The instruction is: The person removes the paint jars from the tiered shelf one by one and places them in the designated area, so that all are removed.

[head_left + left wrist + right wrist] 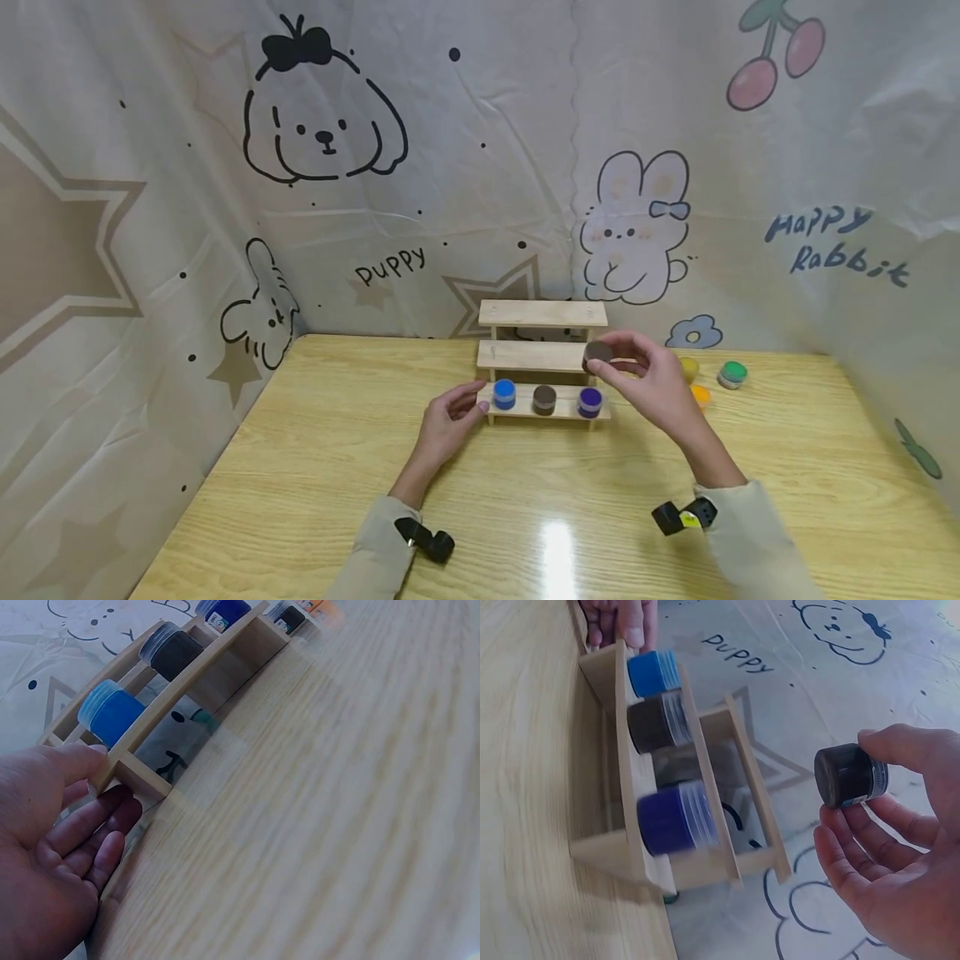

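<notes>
Cartoon curtains hang behind a wooden table (315, 467). Held at the rack's (542, 357) three o'clock end, the dark little jar (846, 775) looks light, hard and smooth. Right hand (651, 379) pinches its sides. Left hand (450, 414), fingers loose, touches the rack's nine o'clock end.

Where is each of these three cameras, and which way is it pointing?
Head: worn on the head, looking forward and down at the table; both hands and sleeves show.
Left wrist: low by the left hand, facing the wooden rack.
Right wrist: by the right hand, which pinches a dark jar.
All three share the rack and its blue jar.
</notes>
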Demonstrator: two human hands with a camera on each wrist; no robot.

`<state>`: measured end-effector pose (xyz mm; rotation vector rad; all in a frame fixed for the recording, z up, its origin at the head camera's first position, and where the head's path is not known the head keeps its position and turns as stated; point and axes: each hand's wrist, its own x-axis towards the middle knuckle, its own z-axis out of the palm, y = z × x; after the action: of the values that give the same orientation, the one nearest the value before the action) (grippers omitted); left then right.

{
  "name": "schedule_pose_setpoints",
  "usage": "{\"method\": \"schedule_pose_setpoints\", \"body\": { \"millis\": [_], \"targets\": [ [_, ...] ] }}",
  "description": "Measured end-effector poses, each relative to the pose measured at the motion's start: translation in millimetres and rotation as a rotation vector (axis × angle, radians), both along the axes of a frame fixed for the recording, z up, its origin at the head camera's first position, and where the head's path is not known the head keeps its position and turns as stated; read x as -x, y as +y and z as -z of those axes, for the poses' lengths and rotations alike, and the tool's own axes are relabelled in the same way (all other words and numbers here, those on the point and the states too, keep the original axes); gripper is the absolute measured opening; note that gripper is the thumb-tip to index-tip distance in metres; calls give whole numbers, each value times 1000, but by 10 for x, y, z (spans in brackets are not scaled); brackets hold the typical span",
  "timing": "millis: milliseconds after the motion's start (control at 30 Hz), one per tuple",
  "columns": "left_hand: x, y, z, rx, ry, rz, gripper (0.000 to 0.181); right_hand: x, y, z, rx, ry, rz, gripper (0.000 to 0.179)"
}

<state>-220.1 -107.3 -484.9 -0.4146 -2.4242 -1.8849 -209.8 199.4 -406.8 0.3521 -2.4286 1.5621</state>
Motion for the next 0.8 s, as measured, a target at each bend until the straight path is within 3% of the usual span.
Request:
{"method": "schedule_pose_setpoints", "body": {
  "millis": [267, 800],
  "targets": [
    [23, 7, 8, -16, 10, 7, 39, -142, 239, -77, -13, 15, 18, 39],
    [1, 1, 17, -17, 4, 0, 39, -312, 739, 43, -55, 17, 110, 39]
  ]
}}
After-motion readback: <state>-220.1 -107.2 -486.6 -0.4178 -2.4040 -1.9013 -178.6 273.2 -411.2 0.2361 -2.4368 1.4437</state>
